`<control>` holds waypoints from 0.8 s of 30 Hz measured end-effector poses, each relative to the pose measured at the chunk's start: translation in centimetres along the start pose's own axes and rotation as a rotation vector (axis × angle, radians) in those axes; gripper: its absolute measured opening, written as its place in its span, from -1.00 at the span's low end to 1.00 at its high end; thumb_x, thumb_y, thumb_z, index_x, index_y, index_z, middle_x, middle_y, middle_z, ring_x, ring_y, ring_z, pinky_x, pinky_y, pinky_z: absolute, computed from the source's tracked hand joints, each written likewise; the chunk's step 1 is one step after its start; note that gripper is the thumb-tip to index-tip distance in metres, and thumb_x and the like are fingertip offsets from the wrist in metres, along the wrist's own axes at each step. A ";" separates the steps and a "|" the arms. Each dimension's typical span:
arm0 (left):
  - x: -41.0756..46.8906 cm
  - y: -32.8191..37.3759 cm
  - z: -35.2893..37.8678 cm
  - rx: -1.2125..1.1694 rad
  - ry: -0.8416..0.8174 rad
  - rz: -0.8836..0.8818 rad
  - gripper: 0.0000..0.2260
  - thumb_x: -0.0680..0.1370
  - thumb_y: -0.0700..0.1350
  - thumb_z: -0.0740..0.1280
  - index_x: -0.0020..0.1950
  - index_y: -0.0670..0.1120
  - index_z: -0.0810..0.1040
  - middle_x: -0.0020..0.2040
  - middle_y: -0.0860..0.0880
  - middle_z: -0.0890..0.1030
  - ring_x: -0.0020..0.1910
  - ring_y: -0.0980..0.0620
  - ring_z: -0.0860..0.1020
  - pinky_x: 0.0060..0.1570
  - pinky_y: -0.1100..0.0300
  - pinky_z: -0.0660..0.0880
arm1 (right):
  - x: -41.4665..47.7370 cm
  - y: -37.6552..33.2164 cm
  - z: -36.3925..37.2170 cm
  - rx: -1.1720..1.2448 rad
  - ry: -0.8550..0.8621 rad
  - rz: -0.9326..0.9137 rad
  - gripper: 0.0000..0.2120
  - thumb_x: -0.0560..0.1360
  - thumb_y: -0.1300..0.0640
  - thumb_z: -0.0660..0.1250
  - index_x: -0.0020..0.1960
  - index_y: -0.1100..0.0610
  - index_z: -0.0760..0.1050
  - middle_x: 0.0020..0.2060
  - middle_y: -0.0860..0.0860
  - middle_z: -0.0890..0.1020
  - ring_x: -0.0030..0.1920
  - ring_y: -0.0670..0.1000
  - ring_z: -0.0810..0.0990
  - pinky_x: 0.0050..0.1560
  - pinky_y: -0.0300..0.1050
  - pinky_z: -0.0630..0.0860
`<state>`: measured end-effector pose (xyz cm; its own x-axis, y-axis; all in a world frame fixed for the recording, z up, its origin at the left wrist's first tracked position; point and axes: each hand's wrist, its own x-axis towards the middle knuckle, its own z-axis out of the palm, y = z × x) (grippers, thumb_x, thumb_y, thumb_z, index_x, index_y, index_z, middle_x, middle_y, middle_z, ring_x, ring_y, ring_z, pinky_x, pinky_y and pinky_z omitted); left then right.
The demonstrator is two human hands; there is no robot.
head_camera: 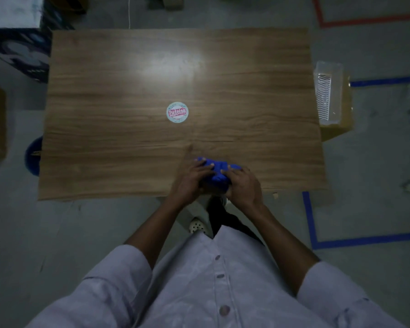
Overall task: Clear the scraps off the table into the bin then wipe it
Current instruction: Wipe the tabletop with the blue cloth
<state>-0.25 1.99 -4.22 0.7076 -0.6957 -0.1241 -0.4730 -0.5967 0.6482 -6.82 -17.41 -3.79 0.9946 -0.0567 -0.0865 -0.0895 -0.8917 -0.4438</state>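
Note:
A wooden table [118, 119] fills the middle of the head view. Near its front edge both hands hold a bunched blue cloth [219, 172] down on the wood. My left hand [194, 179] grips the cloth's left side and my right hand [243, 184] grips its right side. A round white sticker with red lettering [177, 112] lies flat at the table's centre. A blue bin [33, 156] stands on the floor at the table's left front, partly hidden under the edge.
A clear plastic tray [327, 91] rests on a yellow box [341, 124] beside the table's right edge. Blue tape lines [310, 223] and red tape [365, 21] mark the grey floor. Boxes stand at far left. A small scrap [275, 195] lies on the floor.

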 end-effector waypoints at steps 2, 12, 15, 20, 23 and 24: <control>2.7 0.4 -1.0 0.092 0.060 0.064 -0.53 0.47 0.00 0.25 0.29 -0.17 0.66 0.38 -0.26 0.55 0.43 -0.33 0.41 0.53 0.07 0.12 | 0.2 -1.0 -1.5 -0.036 0.105 0.119 -0.45 0.29 0.31 0.48 0.28 0.10 0.64 0.21 0.19 0.66 0.13 0.29 0.63 0.00 0.13 0.62; 2.7 -0.9 1.6 0.358 -0.156 0.053 -0.43 0.38 -0.05 0.52 0.36 -0.19 0.59 0.41 -0.23 0.54 0.42 -0.37 0.46 0.35 -0.29 0.43 | -0.5 -5.0 4.0 -0.163 -0.116 0.337 -0.23 0.51 0.08 0.46 0.61 0.18 0.19 0.55 0.23 0.29 0.42 0.29 0.21 0.46 0.10 0.29; -2.2 0.8 1.0 0.390 -0.163 -0.003 -0.53 0.40 -0.19 0.25 0.29 -0.17 0.63 0.23 -0.27 0.65 0.17 -0.38 0.63 0.10 -0.17 0.60 | -3.5 -3.4 4.0 -0.042 -0.206 0.134 -0.33 0.19 0.38 0.58 0.30 0.20 0.61 0.24 0.28 0.62 0.13 0.41 0.55 0.07 0.18 0.64; -2.7 5.0 -2.3 0.371 -0.150 -0.131 -0.52 0.43 -0.16 0.48 0.36 -0.03 0.59 0.13 -0.20 0.67 0.07 -0.25 0.63 -0.04 -0.01 0.52 | -2.8 -1.4 -1.2 0.032 -0.258 -0.033 -0.47 0.34 0.33 0.45 0.30 0.10 0.62 0.18 0.16 0.63 0.17 0.29 0.50 0.03 0.05 0.49; 0.3 3.6 -1.9 0.346 0.073 -0.159 -0.49 0.37 -0.16 0.52 0.31 -0.19 0.58 0.24 -0.24 0.63 0.23 -0.28 0.60 0.10 -0.11 0.52 | 2.1 -1.8 -1.8 0.048 -0.040 0.080 -0.41 0.31 0.34 0.35 0.30 -0.01 0.61 0.34 0.09 0.57 0.27 0.28 0.43 0.12 0.07 0.48; 0.7 2.9 -1.3 0.343 0.030 -0.200 -0.47 0.41 -0.16 0.50 0.37 -0.20 0.52 0.37 -0.23 0.56 0.39 -0.27 0.50 0.25 -0.15 0.45 | 3.4 -2.2 -1.4 0.033 -0.088 0.077 -0.40 0.33 0.33 0.36 0.32 -0.05 0.59 0.42 0.04 0.52 0.38 0.26 0.37 0.24 0.09 0.45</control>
<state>-0.48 0.25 -1.47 0.8159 -0.5436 -0.1970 -0.4688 -0.8214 0.3247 -3.20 -16.24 -1.85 0.9765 -0.0841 -0.1986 -0.1689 -0.8706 -0.4621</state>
